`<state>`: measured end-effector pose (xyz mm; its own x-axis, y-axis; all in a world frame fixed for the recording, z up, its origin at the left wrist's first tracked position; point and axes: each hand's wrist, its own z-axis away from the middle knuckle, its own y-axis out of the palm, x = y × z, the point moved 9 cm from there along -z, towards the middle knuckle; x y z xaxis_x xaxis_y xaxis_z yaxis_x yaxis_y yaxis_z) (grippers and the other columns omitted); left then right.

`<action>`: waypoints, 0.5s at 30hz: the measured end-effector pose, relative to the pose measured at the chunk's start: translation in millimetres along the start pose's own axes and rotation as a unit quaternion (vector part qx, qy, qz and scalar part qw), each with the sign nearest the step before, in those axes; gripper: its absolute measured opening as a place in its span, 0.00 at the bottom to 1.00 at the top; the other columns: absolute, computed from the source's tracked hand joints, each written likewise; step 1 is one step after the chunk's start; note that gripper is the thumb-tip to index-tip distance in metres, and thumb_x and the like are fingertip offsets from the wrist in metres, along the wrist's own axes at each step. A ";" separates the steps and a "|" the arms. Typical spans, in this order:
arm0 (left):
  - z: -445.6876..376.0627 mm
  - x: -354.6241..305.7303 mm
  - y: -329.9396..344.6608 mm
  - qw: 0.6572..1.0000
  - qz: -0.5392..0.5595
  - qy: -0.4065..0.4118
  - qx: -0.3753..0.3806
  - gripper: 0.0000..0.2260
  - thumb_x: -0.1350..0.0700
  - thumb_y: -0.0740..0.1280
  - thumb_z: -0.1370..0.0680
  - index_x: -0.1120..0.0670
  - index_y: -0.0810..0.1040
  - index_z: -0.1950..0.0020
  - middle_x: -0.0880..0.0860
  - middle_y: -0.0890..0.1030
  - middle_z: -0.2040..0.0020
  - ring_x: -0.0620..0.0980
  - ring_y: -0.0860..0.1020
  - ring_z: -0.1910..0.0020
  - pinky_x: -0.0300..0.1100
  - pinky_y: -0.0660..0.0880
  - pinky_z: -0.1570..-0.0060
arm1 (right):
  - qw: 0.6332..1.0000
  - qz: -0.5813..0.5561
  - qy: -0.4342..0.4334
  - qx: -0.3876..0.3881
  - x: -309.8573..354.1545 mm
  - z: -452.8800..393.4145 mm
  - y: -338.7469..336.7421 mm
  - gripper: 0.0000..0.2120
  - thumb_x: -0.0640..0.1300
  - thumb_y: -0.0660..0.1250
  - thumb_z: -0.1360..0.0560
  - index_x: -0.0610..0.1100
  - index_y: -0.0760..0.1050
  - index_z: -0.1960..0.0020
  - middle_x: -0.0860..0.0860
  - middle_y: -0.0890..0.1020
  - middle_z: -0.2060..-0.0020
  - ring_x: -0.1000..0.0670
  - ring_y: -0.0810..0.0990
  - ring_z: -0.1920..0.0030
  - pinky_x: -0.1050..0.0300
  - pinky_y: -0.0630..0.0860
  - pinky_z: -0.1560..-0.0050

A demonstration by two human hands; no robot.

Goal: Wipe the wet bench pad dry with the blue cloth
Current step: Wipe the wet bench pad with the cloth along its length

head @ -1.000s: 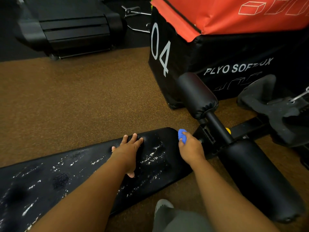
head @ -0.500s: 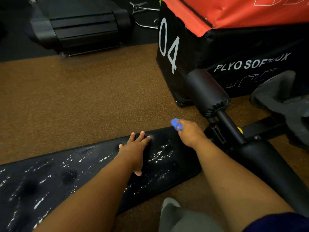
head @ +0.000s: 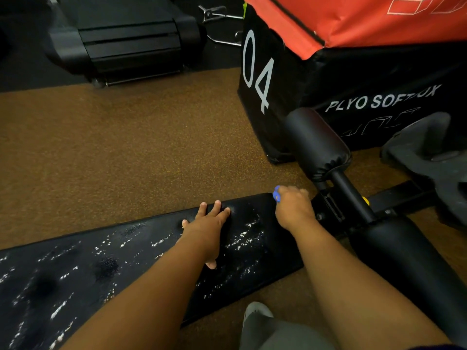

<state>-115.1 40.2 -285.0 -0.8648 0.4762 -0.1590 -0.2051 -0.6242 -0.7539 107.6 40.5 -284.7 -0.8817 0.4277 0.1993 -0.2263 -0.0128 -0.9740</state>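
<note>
The right hand (head: pixel 293 208) is clutching the bunched blue cloth (head: pixel 277 193) in a closed grip at the bench pad's (head: pixel 75 269) far corner while the left hand (head: pixel 206 229) is lying flat, fingers spread (droplets are covering most of the pad, so drying looks barely begun).

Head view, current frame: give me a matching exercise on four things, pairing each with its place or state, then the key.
Things:
1. Blue cloth
2. Left hand
3. Black padded bench pad
4. Black plyo box with orange top

Places or states:
A. Standing on the brown floor beyond the bench, marked 04
B. Speckled with wet droplets
C. Bunched in the right hand's grip at the pad's far corner
D. Lying flat, palm down, on the pad

Pairs: 1-C, 2-D, 3-B, 4-A
</note>
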 end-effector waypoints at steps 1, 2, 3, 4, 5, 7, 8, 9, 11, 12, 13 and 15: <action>-0.3 -0.4 0.2 1.000 0.001 0.000 0.002 0.60 0.57 0.81 0.39 0.45 0.39 0.23 0.45 0.34 0.23 0.56 0.34 0.25 0.72 0.52 0.34 | 0.999 -0.033 -0.030 -0.017 8.8 3.3 -0.6 0.14 0.39 0.60 0.24 0.45 0.73 0.40 0.46 0.77 0.42 0.42 0.72 0.42 0.55 0.66 0.42; -0.3 -0.8 0.4 1.000 0.000 0.000 0.005 0.59 0.57 0.81 0.39 0.45 0.39 0.23 0.46 0.34 0.23 0.56 0.34 0.25 0.72 0.52 0.34 | 0.996 -0.064 -0.054 -0.023 15.4 6.5 -2.2 0.14 0.38 0.60 0.24 0.43 0.74 0.39 0.46 0.77 0.41 0.42 0.71 0.41 0.56 0.65 0.40; 0.1 -0.8 0.5 1.000 -0.002 0.000 0.007 0.59 0.57 0.81 0.39 0.45 0.39 0.23 0.45 0.34 0.23 0.56 0.34 0.25 0.72 0.51 0.35 | 0.993 -0.090 -0.073 -0.026 19.4 9.2 -4.4 0.15 0.37 0.61 0.24 0.43 0.74 0.38 0.46 0.77 0.39 0.41 0.71 0.39 0.56 0.64 0.38; 0.1 -0.5 0.3 1.000 -0.003 -0.002 0.008 0.59 0.57 0.81 0.39 0.45 0.39 0.23 0.45 0.34 0.23 0.56 0.34 0.25 0.72 0.51 0.35 | 0.990 -0.108 -0.087 -0.025 22.4 11.8 -7.3 0.15 0.38 0.62 0.23 0.42 0.74 0.37 0.45 0.76 0.38 0.42 0.71 0.37 0.57 0.62 0.35; 0.0 -0.2 0.0 1.000 -0.003 -0.003 0.009 0.59 0.57 0.81 0.39 0.45 0.39 0.23 0.45 0.34 0.23 0.56 0.34 0.25 0.73 0.52 0.35 | 0.988 -0.126 -0.089 -0.019 23.1 13.9 -9.1 0.15 0.39 0.63 0.23 0.43 0.74 0.37 0.45 0.76 0.36 0.43 0.70 0.36 0.59 0.60 0.35; 0.0 -0.1 -0.2 1.000 -0.001 -0.004 0.007 0.60 0.57 0.81 0.39 0.45 0.40 0.23 0.45 0.34 0.23 0.56 0.34 0.25 0.73 0.52 0.35 | 0.983 -0.165 -0.084 -0.021 24.4 19.5 -12.2 0.15 0.41 0.62 0.22 0.44 0.73 0.35 0.46 0.75 0.35 0.46 0.70 0.34 0.62 0.59 0.35; 0.4 0.0 -0.4 1.000 0.000 -0.004 0.006 0.60 0.57 0.81 0.39 0.45 0.40 0.23 0.45 0.34 0.23 0.56 0.34 0.25 0.73 0.52 0.35 | 0.978 -0.189 -0.081 -0.030 26.9 23.5 -14.7 0.15 0.41 0.61 0.22 0.44 0.73 0.35 0.46 0.75 0.35 0.47 0.69 0.34 0.62 0.59 0.35; 0.5 0.1 -0.1 1.000 0.000 -0.005 0.005 0.60 0.58 0.81 0.39 0.45 0.40 0.23 0.45 0.34 0.23 0.56 0.35 0.24 0.72 0.52 0.35 | 0.972 -0.214 -0.083 -0.042 30.6 28.4 -17.5 0.15 0.42 0.61 0.21 0.45 0.73 0.35 0.47 0.75 0.35 0.47 0.69 0.34 0.62 0.59 0.35; 0.2 0.6 0.2 1.000 0.001 -0.006 0.004 0.60 0.58 0.81 0.40 0.44 0.40 0.23 0.45 0.35 0.23 0.56 0.35 0.24 0.72 0.52 0.35 | 0.963 -0.243 -0.101 -0.062 39.1 37.1 -23.0 0.16 0.44 0.60 0.21 0.47 0.72 0.34 0.48 0.73 0.33 0.47 0.67 0.32 0.61 0.58 0.33; -0.2 0.7 0.4 1.000 0.000 -0.006 0.004 0.60 0.58 0.81 0.40 0.44 0.40 0.23 0.45 0.34 0.23 0.56 0.35 0.24 0.72 0.52 0.35 | 0.968 -0.218 -0.112 -0.053 42.4 39.4 -21.4 0.18 0.46 0.59 0.21 0.49 0.70 0.32 0.49 0.71 0.32 0.47 0.64 0.30 0.57 0.56 0.31; -0.6 1.0 0.8 1.000 -0.003 -0.008 0.004 0.60 0.57 0.81 0.40 0.44 0.40 0.23 0.45 0.34 0.23 0.55 0.35 0.24 0.72 0.52 0.35 | 0.981 -0.152 -0.119 -0.030 45.4 41.0 -16.2 0.20 0.50 0.59 0.22 0.53 0.66 0.30 0.50 0.67 0.29 0.46 0.59 0.28 0.51 0.53 0.29; -1.6 1.3 1.3 1.000 -0.005 -0.009 0.004 0.60 0.57 0.81 0.40 0.44 0.39 0.23 0.44 0.34 0.23 0.55 0.35 0.24 0.71 0.53 0.34 | 0.992 0.009 -0.126 0.012 47.5 41.1 -4.7 0.27 0.60 0.57 0.25 0.60 0.58 0.27 0.54 0.58 0.25 0.45 0.47 0.25 0.39 0.43 0.29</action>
<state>-115.8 41.0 -287.2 -0.8708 0.4716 -0.1390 -0.2184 -0.6243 -0.7500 49.8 23.7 -266.2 -0.9606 0.1882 0.2045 -0.2158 -0.0413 -0.9756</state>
